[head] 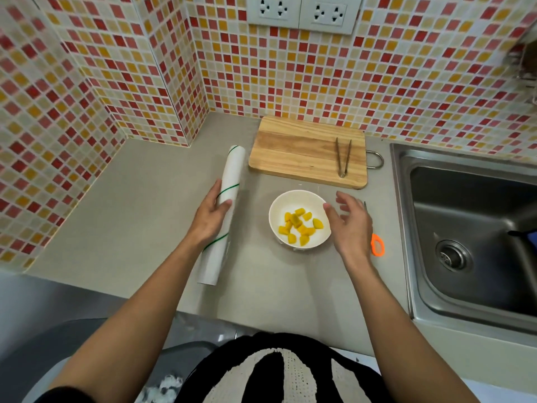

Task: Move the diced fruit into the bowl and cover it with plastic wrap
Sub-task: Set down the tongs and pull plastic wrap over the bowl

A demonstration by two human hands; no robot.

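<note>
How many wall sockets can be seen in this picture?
2. The left socket and the right socket sit side by side on the tiled wall, above the cutting board. Their tops are cut off.

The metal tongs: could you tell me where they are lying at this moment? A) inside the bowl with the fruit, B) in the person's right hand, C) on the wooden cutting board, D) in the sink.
C: the tongs lie on the right part of the wooden cutting board, apart from the bowl, the sink and the open right hand.
</note>
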